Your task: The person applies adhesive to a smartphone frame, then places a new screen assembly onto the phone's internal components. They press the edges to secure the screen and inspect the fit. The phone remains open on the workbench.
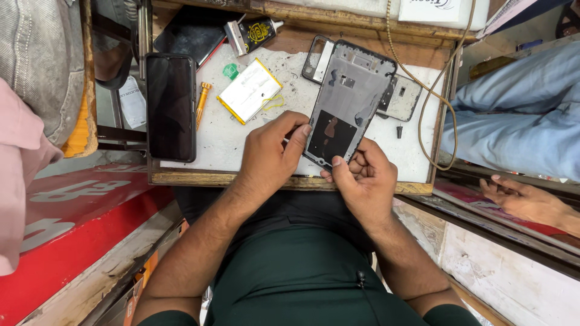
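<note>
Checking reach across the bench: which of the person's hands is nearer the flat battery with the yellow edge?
Left. The left hand sits just below the battery, its fingers on the phone frame. The right hand holds the frame's lower edge, farther right.

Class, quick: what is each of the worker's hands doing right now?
Left hand: fingers curled, fingertips on the phone frame's left edge; whether it pinches a tool cannot be told.
Right hand: closed on the frame's bottom edge.
</note>
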